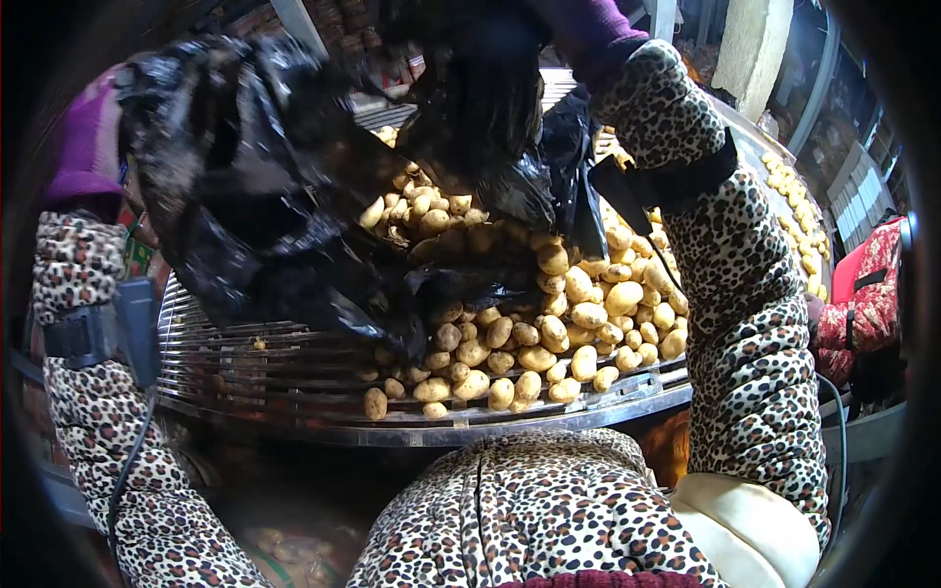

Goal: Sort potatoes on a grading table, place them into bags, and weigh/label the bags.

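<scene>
My left hand (88, 136), in a purple glove, is raised at the left edge of a large black plastic bag (257, 198); its fingers are hidden or blurred there. My right hand (599, 33), gloved in purple too, is up at the top, beside the bag's upper right part, with its fingers hidden behind dark plastic. Between my arms the bag hangs over a heap of potatoes (537, 358), its lower folds touching some of them. The potatoes rest on a metal bar rack (242, 367).
The rack's metal front edge (441, 435) runs close to my body. More potatoes (798, 213) lie along the right side. A co-worker's red patterned sleeve (856, 323) shows at far right. A pale post (753, 55) stands at the upper right. Bagged potatoes (294, 547) are low at left.
</scene>
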Demonstrator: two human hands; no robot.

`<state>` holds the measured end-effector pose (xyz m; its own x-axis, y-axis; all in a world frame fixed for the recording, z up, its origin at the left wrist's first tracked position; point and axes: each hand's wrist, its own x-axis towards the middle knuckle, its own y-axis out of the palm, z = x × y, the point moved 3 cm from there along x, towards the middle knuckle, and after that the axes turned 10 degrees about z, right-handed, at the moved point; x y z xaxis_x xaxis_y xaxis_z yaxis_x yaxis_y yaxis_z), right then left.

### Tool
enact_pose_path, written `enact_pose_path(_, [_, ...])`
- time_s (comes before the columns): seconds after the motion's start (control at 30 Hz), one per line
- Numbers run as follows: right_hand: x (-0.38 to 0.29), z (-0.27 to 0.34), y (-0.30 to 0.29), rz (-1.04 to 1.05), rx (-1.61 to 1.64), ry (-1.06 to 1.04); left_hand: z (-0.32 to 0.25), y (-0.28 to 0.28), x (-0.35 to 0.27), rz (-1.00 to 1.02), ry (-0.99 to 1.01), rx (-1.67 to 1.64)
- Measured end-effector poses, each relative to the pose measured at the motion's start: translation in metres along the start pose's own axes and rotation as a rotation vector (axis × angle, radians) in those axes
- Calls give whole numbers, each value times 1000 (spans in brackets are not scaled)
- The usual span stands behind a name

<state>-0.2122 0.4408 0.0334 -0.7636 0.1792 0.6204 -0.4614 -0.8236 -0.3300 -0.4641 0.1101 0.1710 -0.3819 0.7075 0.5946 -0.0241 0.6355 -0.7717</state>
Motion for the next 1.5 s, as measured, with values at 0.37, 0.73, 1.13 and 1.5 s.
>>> enact_pose_path(0.37, [-4,10,133,385,198,56,-119,129,-35,270,-91,-67])
enact_pose_path(0.73, [-24,7,53,429,-275,-102,-65,179,-190,578,-193,-800])
enact_pose_path(1.13, [-76,-11,-63,-240,-380,126,-42,256,-275,386,-55,-142])
enact_pose_path(1.5, [-96,-10,-97,-404,-376,144,-9,287,-251,668,-440,-766])
